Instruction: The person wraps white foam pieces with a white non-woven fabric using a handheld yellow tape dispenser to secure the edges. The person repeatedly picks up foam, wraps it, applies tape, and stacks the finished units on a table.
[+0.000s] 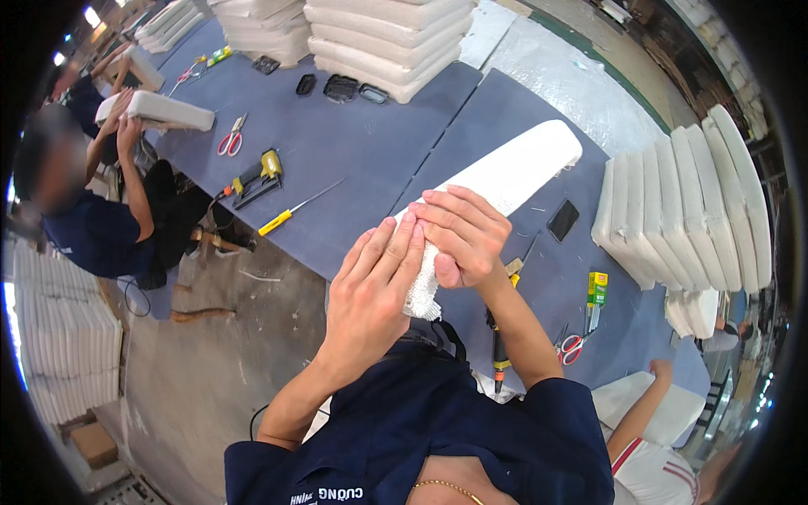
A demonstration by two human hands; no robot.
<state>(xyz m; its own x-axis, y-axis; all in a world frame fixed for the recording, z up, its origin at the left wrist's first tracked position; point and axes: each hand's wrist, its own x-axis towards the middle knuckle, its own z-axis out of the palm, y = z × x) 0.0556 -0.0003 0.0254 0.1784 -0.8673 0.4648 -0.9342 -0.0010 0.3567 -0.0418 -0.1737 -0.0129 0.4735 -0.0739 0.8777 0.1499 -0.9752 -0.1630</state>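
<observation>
Both your hands are on the white panel (530,164): the left hand (374,278) lays its fingers straight and close together along one edge, and the right hand (465,231) curls over it from the other side, thumb bent in, holding it. Whether the left grips or only presses, you cannot tell, since its thumb is out of sight. The panel slants across the table (337,160), far end over the tabletop, near end toward your body, where loose mesh fabric (423,290) shows below your fingers. Near your right wrist lies a thin yellow-handled tool (515,268); beyond it sit a phone (563,220) and a stack of pale cushions (682,210). Red-handled scissors (571,348) lie right of your forearm.

Uneven pressure from your fingers could bunch or skew the fabric, and a slack hold could let the near end swing off line. Turning the panel carelessly might sweep the phone or bring your wrist onto the tool's shaft.

Your palms hide the covered edge, and the underside is unseen. Your right forearm partly covers a power tool (499,347); another person's arm (641,408) is partly cut off low on the right.
</observation>
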